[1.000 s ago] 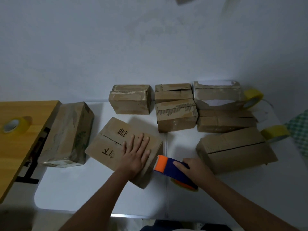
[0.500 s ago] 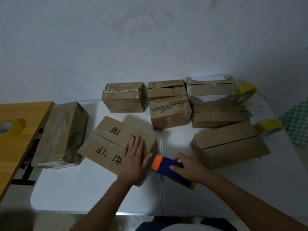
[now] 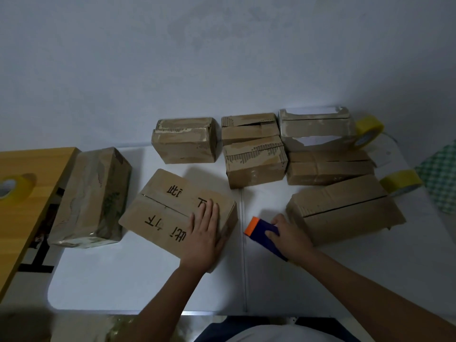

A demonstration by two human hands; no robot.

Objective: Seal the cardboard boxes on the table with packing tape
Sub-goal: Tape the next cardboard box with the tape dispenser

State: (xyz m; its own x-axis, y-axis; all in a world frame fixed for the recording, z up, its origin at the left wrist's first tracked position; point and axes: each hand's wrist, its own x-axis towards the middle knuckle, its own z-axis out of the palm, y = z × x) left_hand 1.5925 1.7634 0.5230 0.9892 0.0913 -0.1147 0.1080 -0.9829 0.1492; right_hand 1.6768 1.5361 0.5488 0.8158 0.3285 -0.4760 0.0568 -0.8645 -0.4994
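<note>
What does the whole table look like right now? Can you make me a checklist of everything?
Surface: white table, two panels with a seam down the middle.
Job's things: printed box with an untaped centre slit; blue and orange tape dispenser; slit box on the right; five worn boxes at the back.
Clutter: plastic-wrapped box at left; two yellow tape rolls at right.
Hands: left hand lies flat on the printed box; right hand grips the dispenser, fingers curled.
Cables: nothing seen.
Surroundings: wooden desk at left with another tape roll; pale wall; green checked cloth at right.
</note>
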